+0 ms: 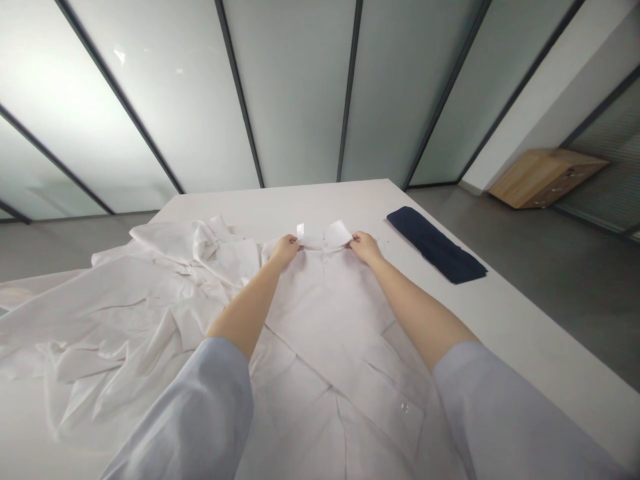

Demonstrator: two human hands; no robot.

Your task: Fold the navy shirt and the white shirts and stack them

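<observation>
Cloth heap point(165, 300), white and soft, sprawls over the left of the pale, smooth table point(280, 200), all loose folds and rounded creases. Just right of it, the person's left hand point(287, 250) has thumb and fingers drawn together in a pinch on a white garment point(330, 307), close by the left end of its collar point(339, 233). The garment lies straight ahead of the person, its long axis running from the collar at the far end back towards them — so the collar spans crosswise between the hands, and neither is clearly nearer. Its fabric looks thin and matt, with faint straight creases lower down. The right hand point(367, 249) pinches the collar's right end likewise, fingers closed on the edge. Further right, apart from both hands, a navy cloth point(435, 243) lies flat — a dense, slanting oblong. Beyond the table stands a boxy wooden cabinet point(543, 177).
</observation>
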